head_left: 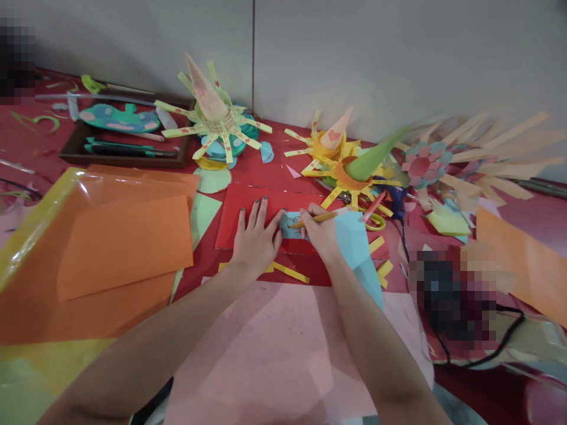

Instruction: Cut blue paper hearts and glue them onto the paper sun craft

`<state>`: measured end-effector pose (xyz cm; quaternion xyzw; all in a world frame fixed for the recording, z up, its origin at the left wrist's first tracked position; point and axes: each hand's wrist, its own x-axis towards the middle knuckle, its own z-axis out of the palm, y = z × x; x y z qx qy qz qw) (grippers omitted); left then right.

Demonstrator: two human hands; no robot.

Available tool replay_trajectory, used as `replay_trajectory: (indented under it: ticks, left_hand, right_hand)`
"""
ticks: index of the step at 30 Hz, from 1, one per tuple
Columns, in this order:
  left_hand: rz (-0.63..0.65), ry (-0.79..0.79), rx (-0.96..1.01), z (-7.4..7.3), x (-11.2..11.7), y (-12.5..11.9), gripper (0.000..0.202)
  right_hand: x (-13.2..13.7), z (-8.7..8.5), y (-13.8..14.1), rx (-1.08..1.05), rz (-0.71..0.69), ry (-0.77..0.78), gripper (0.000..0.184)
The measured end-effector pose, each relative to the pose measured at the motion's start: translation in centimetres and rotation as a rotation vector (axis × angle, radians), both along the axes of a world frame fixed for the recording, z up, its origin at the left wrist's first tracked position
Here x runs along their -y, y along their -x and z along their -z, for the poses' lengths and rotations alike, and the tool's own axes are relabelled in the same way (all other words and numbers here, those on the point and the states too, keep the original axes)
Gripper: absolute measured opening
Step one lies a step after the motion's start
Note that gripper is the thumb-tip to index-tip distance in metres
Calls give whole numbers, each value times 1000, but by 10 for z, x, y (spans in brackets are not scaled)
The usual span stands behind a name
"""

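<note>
My left hand (256, 239) lies flat with fingers spread on a red board (228, 221), its thumb and forefinger at the left edge of a small light blue paper (291, 233). Between the fingers of my right hand (321, 233) is a yellow-brown pencil (326, 217), its tip on the blue paper. A curved outline is drawn there. More light blue paper (354, 236) sticks out to the right, under my right wrist. Yellow paper strips (290, 272) lie just in front of the board.
Paper cone-and-strip crafts (212, 112) stand along the wall, with a green-coned one (376, 156) further right. A brown tray (126, 158) holds pens. Orange sheets (128, 248) lie left, pink paper (283, 342) in front. A black cord (489, 357) runs at right.
</note>
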<state>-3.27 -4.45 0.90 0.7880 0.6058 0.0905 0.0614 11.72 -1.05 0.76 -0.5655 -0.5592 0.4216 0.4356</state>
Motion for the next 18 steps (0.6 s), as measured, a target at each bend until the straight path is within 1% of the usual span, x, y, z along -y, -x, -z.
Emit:
replay_trajectory:
  ticks: [7,11,18]
  left_hand:
    - [1,-7,-1,0,0,0,48]
    - [1,-4,3,1,0,-1,48]
    - [2,-8,8,0,0,0,48]
  right_hand:
    - [-1,-2,1,-11,26,40,29]
    - [-2,1,0,-36,27,62,27]
    - [-3,1,-3,12,54,57,26]
